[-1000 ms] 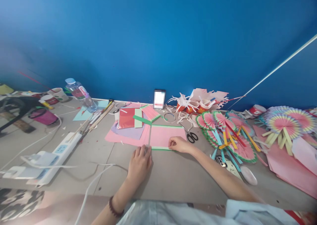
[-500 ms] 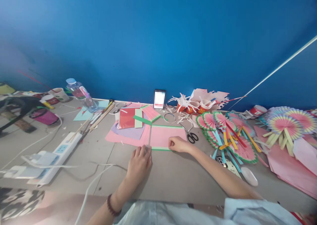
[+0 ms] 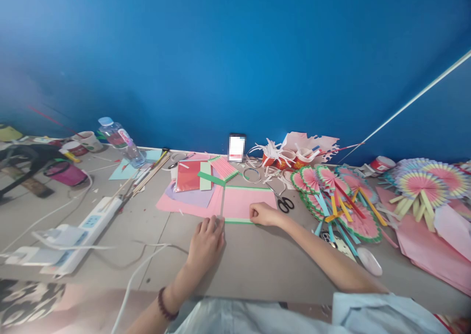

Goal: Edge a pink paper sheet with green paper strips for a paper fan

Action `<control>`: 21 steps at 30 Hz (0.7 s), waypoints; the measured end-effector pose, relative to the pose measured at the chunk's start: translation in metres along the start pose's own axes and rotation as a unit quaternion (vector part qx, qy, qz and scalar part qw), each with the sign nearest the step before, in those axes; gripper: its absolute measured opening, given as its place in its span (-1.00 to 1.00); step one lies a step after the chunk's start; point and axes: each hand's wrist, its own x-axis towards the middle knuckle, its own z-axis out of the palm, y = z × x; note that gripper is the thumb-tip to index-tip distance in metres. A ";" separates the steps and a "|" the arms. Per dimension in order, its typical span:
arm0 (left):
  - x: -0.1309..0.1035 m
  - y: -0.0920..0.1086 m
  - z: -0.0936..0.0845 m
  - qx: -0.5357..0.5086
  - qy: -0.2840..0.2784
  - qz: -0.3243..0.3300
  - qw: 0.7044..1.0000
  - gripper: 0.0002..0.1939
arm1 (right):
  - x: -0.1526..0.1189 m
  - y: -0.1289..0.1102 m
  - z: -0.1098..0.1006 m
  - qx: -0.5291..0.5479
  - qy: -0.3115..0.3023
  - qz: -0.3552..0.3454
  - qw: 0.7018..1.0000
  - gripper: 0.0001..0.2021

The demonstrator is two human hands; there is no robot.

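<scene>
A pink sheet of paper with green strips along its far and near edges lies flat on the grey table in front of me. My left hand rests at the sheet's near left corner, fingers extended, fingertips touching down there. My right hand is closed, its curled fingers at the sheet's near green edge; the exact grip of the fingertips is hidden. Just right of the sheet are black-handled scissors. Beyond its far left corner sit a pleated pink-and-green paper piece and a green strip.
A phone leans against the blue wall. On the right lie folded paper fans and a white mouse. To the left are a power strip with cables, a tilted bottle, thin sticks and a red packet.
Hardly anything differs. My right hand has shifted very slightly left along the paper's near edge; my left hand stays in place.
</scene>
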 end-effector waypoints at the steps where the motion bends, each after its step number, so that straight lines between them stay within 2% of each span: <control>1: 0.000 0.000 0.000 -0.002 0.001 0.000 1.000 -0.58 | 0.000 0.000 0.000 0.000 -0.002 0.001 1.000 -0.87; 7: 0.002 -0.001 -0.001 -0.042 -0.003 -0.016 0.999 -0.59 | 0.002 0.005 0.001 0.007 -0.010 0.001 1.000 -0.87; 13: 0.010 -0.003 -0.005 -0.120 0.015 -0.044 0.992 -0.73 | 0.005 0.007 0.003 0.020 -0.016 0.006 1.000 -0.85; 17: 0.015 0.016 -0.003 -0.123 0.050 -0.029 0.991 -0.68 | 0.004 0.005 0.001 0.029 -0.020 0.005 0.999 -0.86; 19: 0.016 0.030 0.003 -0.124 0.044 0.007 0.991 -0.64 | 0.002 0.003 0.000 0.033 -0.017 0.003 0.999 -0.86; 21: 0.016 0.043 0.011 -0.112 0.035 0.015 0.993 -0.61 | 0.001 0.002 0.000 0.036 -0.013 0.001 0.999 -0.86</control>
